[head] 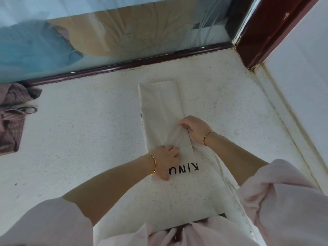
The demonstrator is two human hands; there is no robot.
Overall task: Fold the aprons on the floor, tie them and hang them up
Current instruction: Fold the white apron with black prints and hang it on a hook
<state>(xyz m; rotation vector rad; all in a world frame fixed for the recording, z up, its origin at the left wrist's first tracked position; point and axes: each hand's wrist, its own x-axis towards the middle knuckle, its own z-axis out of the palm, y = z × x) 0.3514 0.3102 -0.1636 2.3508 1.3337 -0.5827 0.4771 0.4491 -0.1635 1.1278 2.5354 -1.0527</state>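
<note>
White apron (159, 105) is laid on the floor (88, 139), folded into a long strip reaching away from both hands. It is pressed down by the flat left hand (164, 161), beside printed letters (182, 170); a fold at its edge is pinched by the right hand (195, 129). A striped apron (12, 118) is crumpled well left of the left hand.

Striped apron (10, 128) partly beyond the left edge.

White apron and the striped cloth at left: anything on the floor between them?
Head view: only bare speckled floor between white apron and striped cloth.
</note>
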